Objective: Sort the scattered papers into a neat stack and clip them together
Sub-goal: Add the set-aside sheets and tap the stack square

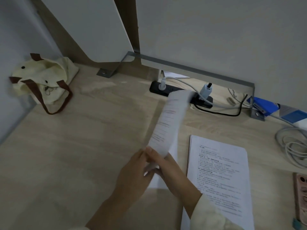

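Held sheets [167, 123]: I see them lifted off the desk [83, 146], blurred, tilted up toward the power strip [166, 88].
Left hand [132, 171]: fingers curled round the sheets' near end.
Right hand [167, 168]: gripping the same end, thumb on top (fingers beneath are hidden).
Stack [221, 171]: flat on the desk, just right of both hands.
Bag [44, 80]: far left corner.

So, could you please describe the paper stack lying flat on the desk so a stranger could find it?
On the wooden desk, look at the near right part, between the right hand and the coiled grey cable. The paper stack lies flat there, print up, unlike the blurred sheets held aloft.
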Tool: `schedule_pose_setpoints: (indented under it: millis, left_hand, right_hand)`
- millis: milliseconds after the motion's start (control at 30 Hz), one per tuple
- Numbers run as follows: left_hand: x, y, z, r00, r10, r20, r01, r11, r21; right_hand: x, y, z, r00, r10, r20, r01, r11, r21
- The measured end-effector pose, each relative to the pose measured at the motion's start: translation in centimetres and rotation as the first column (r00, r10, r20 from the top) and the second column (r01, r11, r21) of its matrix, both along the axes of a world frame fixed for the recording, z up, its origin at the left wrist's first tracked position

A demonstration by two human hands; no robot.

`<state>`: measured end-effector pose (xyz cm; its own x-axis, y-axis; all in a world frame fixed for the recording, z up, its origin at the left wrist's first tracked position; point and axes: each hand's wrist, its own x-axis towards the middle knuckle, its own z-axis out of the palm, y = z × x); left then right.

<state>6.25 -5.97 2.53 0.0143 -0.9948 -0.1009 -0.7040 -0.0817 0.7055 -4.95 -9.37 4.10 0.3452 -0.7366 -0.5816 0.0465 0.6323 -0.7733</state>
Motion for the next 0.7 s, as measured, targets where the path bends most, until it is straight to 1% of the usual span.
schedule_pose_setpoints:
  millis: [67, 100, 133, 167, 200, 233, 267, 300, 333, 367, 400, 433, 467, 500, 533, 600, 667, 700]
  left_hand:
    - [-0.7, 0.6, 0.5, 0.991, -0.127, -0.039, 0.122, 0.986, -0.111]
    - [-0.8, 0.8, 0.8, 0.98, -0.169, -0.104, 0.154, 0.978, -0.141]
    - [-0.8, 1.1, 1.2, 0.967, -0.184, -0.174, 0.158, 0.975, -0.153]
    - [-0.7, 1.4, 1.5, 0.959, -0.167, -0.228, 0.13, 0.977, -0.167]
    - [-0.6, 1.5, 1.6, 0.96, -0.115, -0.256, 0.065, 0.979, -0.195]
    - [-0.5, 1.6, 1.7, 0.962, -0.032, -0.271, -0.029, 0.976, -0.216]
    - [-0.3, 1.6, 1.5, 0.95, 0.082, -0.301, -0.147, 0.968, -0.201]
    - [-0.3, 1.5, 1.7, 0.909, 0.214, -0.358, -0.269, 0.957, -0.112]
    - [-0.2, 1.2, 1.7, 0.843, 0.338, -0.419, -0.35, 0.935, 0.049]
    - [-0.2, 1.1, 1.7, 0.774, 0.426, -0.469, -0.358, 0.905, 0.231]
    - [-0.3, 1.0, 1.5, 0.704, 0.475, -0.529, -0.297, 0.872, 0.389]
    - [-0.6, 1.1, 1.0, 0.633, 0.493, -0.596, -0.194, 0.847, 0.495]
    - [-1.0, 1.4, 0.6, 0.574, 0.503, -0.646, -0.108, 0.829, 0.549]
    - [-1.6, 1.9, 0.1, 0.559, 0.515, -0.65, -0.082, 0.814, 0.575]
    - [-2.3, 2.3, -0.2, 0.586, 0.532, -0.611, -0.11, 0.8, 0.59]
    - [-3.7, 3.3, -1.2, 0.688, 0.513, -0.513, -0.182, 0.807, 0.562]
    - [-4.9, 4.1, -1.8, 0.764, 0.438, -0.473, -0.148, 0.833, 0.533]
    - [-5.4, 4.3, -2.1, 0.785, 0.415, -0.459, -0.135, 0.839, 0.528]
  right_hand:
    - [-0.7, 0.1, 0.6, 0.984, -0.177, 0.021, 0.178, 0.983, -0.053]
    - [-1.4, 0.2, 0.9, 0.973, -0.229, 0.03, 0.23, 0.971, -0.059]
    - [-2.4, 0.2, 1.3, 0.968, -0.244, 0.052, 0.247, 0.967, -0.06]
    - [-3.4, 0.2, 1.7, 0.969, -0.238, 0.069, 0.243, 0.968, -0.065]
    - [-4.6, 0.3, 2.2, 0.969, -0.235, 0.072, 0.24, 0.968, -0.069]
    - [-5.9, 0.4, 2.6, 0.97, -0.234, 0.067, 0.238, 0.969, -0.066]
    - [-7.2, 0.6, 2.9, 0.972, -0.227, 0.06, 0.23, 0.971, -0.058]
    - [-8.6, 0.9, 3.0, 0.976, -0.209, 0.056, 0.212, 0.976, -0.051]
    - [-9.9, 1.2, 3.2, 0.981, -0.189, 0.054, 0.191, 0.981, -0.044]
    - [-11.2, 1.6, 3.1, 0.983, -0.176, 0.052, 0.178, 0.983, -0.035]
    - [-12.5, 2.2, 2.7, 0.983, -0.176, 0.042, 0.177, 0.984, -0.019]
    - [-13.8, 2.7, 2.2, 0.983, -0.181, 0.015, 0.181, 0.983, -0.002]
    - [-14.9, 3.4, 1.6, 0.982, -0.184, -0.034, 0.184, 0.983, 0.009]
    - [-15.9, 4.1, 0.9, 0.98, -0.177, -0.095, 0.18, 0.984, 0.016]
    - [-16.8, 4.8, 0.2, 0.972, -0.166, -0.164, 0.172, 0.985, 0.025]
    - [-18.6, 6.1, -1.3, 0.942, -0.165, -0.29, 0.192, 0.979, 0.063]
    - [-20.4, 7.3, -2.5, 0.898, -0.206, -0.389, 0.256, 0.963, 0.082]
    - [-21.3, 7.8, -2.9, 0.875, -0.23, -0.426, 0.284, 0.956, 0.066]
